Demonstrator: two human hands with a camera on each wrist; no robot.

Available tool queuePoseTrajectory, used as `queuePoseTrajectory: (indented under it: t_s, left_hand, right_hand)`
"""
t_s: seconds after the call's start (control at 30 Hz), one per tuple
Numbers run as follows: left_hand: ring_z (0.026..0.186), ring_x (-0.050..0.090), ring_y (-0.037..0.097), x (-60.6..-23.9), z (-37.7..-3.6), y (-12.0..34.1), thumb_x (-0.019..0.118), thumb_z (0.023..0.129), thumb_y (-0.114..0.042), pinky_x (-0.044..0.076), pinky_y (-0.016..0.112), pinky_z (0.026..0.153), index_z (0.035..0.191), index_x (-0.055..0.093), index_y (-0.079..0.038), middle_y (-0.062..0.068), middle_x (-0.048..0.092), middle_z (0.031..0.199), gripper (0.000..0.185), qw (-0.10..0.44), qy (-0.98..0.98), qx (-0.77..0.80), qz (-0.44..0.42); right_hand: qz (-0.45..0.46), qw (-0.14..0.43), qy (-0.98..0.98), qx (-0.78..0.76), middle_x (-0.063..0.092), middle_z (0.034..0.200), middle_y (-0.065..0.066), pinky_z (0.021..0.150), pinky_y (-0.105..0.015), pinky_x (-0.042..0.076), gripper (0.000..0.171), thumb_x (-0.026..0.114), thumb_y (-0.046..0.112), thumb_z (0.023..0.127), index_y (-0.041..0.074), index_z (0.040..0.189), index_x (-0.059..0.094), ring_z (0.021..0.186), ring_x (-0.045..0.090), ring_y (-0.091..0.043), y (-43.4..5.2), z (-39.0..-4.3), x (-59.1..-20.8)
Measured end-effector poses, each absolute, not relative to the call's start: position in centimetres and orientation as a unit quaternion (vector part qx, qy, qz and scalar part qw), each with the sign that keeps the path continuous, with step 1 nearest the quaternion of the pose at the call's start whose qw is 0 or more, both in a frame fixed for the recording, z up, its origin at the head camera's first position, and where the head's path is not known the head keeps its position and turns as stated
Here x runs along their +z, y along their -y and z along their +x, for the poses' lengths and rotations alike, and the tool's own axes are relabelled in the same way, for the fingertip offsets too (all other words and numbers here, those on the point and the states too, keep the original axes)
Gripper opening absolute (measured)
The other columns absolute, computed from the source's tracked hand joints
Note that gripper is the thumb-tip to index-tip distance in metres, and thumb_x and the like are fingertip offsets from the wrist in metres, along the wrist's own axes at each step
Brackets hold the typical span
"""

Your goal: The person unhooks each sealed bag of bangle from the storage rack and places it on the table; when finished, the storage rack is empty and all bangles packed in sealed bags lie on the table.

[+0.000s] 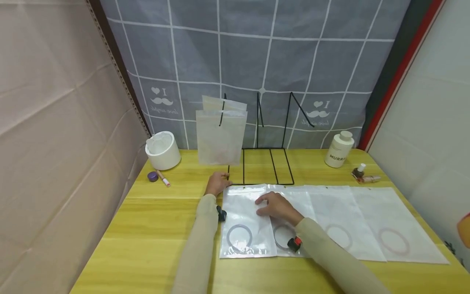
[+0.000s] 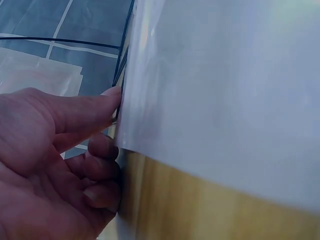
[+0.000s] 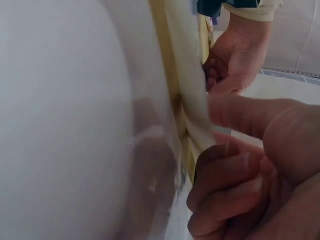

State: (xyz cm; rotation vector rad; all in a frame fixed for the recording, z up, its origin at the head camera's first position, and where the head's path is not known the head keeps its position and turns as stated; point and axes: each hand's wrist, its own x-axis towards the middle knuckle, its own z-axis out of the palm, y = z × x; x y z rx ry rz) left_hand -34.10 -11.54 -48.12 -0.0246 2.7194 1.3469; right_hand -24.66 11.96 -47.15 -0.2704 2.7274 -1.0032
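Observation:
My left hand (image 1: 218, 183) grips the front left corner of a black wire rack (image 1: 265, 184), its thumb (image 2: 97, 105) at the wire and its fingers curled below. The top corner of the leftmost clear zip bag (image 1: 242, 214) comes right up to those fingertips; a grey ring (image 1: 239, 238) shows inside. Over that bag's right side is my right hand (image 1: 277, 206), thumb and forefinger apart, the other fingers (image 3: 220, 190) loosely bent close to the plastic. A second zip bag (image 1: 302, 202) with a ring lies partly under the right wrist.
Two more bags, one white (image 1: 330, 204) and one with a pink ring (image 1: 393, 241), lie overlapping to the right. Whitish bags (image 1: 221, 139) hang on the rack's left hook. A white pot (image 1: 164, 153), purple cap (image 1: 152, 176), white bottle (image 1: 338, 151) and small cosmetics (image 1: 358, 171) stand farther back.

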Motion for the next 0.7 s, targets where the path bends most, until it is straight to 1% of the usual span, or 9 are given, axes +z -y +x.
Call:
queuePoseTrajectory:
  t_s: [0.03, 0.1, 0.17, 0.27, 0.33, 0.43, 0.53, 0.6, 0.7]
  left_hand:
    - [0.134, 0.051, 0.034, -48.1, -34.1, 11.5, 0.073, 0.093, -0.012, 0.048, 0.048, 0.105, 0.131, 0.068, -0.004, 0.015, 0.061, 0.140, 0.039, 0.054, -0.895, 0.443, -0.008]
    - [0.134, 0.052, 0.035, -48.1, -34.1, 11.5, 0.073, 0.093, -0.011, 0.048, 0.049, 0.105, 0.131, 0.068, -0.004, 0.015, 0.061, 0.140, 0.039, 0.055, -0.894, 0.444, -0.009]
    - [0.133, 0.052, 0.035, -48.1, -34.1, 11.5, 0.073, 0.093, -0.011, 0.048, 0.049, 0.104, 0.131, 0.068, -0.005, 0.015, 0.060, 0.141, 0.040, 0.056, -0.892, 0.448, -0.010]
    - [0.131, 0.054, 0.035, -48.0, -34.0, 11.6, 0.074, 0.092, -0.011, 0.050, 0.049, 0.102, 0.132, 0.068, -0.005, 0.016, 0.059, 0.142, 0.040, 0.058, -0.890, 0.452, -0.009]
    - [0.132, 0.053, 0.036, -48.0, -34.0, 11.6, 0.074, 0.092, -0.011, 0.049, 0.049, 0.102, 0.132, 0.068, -0.005, 0.017, 0.059, 0.142, 0.041, 0.056, -0.889, 0.454, -0.009]
    - [0.134, 0.051, 0.036, -48.0, -34.1, 11.6, 0.074, 0.092, -0.011, 0.049, 0.049, 0.103, 0.131, 0.068, -0.005, 0.016, 0.059, 0.142, 0.040, 0.053, -0.892, 0.449, -0.008]
    - [0.134, 0.051, 0.035, -48.2, -34.2, 11.6, 0.075, 0.092, -0.011, 0.048, 0.049, 0.104, 0.131, 0.068, -0.005, 0.015, 0.060, 0.141, 0.040, 0.050, -0.895, 0.443, -0.013]
    - [0.133, 0.053, 0.034, -48.2, -34.1, 11.5, 0.075, 0.091, -0.012, 0.049, 0.048, 0.103, 0.130, 0.069, -0.006, 0.014, 0.061, 0.140, 0.040, 0.049, -0.895, 0.443, -0.018]
    - [0.133, 0.053, 0.034, -48.2, -33.9, 11.2, 0.075, 0.091, -0.011, 0.049, 0.049, 0.103, 0.130, 0.069, -0.005, 0.014, 0.061, 0.139, 0.040, 0.051, -0.891, 0.450, -0.020]
  right_hand:
    - [-0.096, 0.117, -0.928, -0.341, 0.072, 0.119, -0.005, 0.100, -0.046, 0.048, 0.030, 0.084, 0.022, 0.081, 0.016, 0.110, 0.079, 0.118, 0.061, -0.028, -12.2, -24.6, -47.1]
    - [-0.106, 0.127, -0.924, -0.344, 0.072, 0.123, -0.004, 0.099, -0.044, 0.049, 0.032, 0.082, 0.023, 0.084, 0.016, 0.114, 0.078, 0.121, 0.060, -0.026, -12.7, -24.7, -46.9]
    - [-0.114, 0.136, -0.919, -0.352, 0.074, 0.112, -0.008, 0.085, -0.038, 0.051, 0.032, 0.079, 0.024, 0.087, 0.015, 0.118, 0.077, 0.103, 0.062, -0.023, -13.7, -25.1, -46.7]
    - [-0.098, 0.125, -0.919, -0.360, 0.068, 0.092, -0.007, 0.066, -0.030, 0.044, 0.034, 0.074, 0.028, 0.092, 0.013, 0.122, 0.075, 0.079, 0.051, -0.016, -15.9, -26.1, -46.3]
    - [-0.072, 0.097, -0.920, -0.372, 0.060, 0.083, -0.008, 0.059, -0.028, 0.040, 0.036, 0.071, 0.030, 0.094, 0.010, 0.125, 0.073, 0.071, 0.046, -0.017, -17.9, -27.2, -46.1]
    - [-0.027, 0.027, -0.924, -0.381, 0.063, 0.090, -0.011, 0.060, -0.029, 0.043, 0.038, 0.068, 0.029, 0.096, 0.005, 0.127, 0.070, 0.074, 0.052, -0.020, -21.1, -28.6, -46.0]
    - [0.002, -0.006, -0.921, -0.390, 0.065, 0.102, -0.017, 0.063, -0.031, 0.047, 0.040, 0.067, 0.026, 0.097, 0.003, 0.130, 0.067, 0.082, 0.057, -0.025, -23.7, -29.8, -46.4]
    - [0.001, 0.010, -0.922, -0.386, 0.065, 0.110, -0.020, 0.067, -0.033, 0.049, 0.044, 0.068, 0.028, 0.097, 0.003, 0.133, 0.065, 0.089, 0.058, -0.027, -24.8, -30.5, -46.8]
    - [-0.012, 0.050, -0.931, -0.362, 0.065, 0.123, -0.023, 0.076, -0.037, 0.051, 0.053, 0.072, 0.035, 0.094, 0.007, 0.138, 0.063, 0.101, 0.060, -0.030, -25.9, -31.1, -47.8]
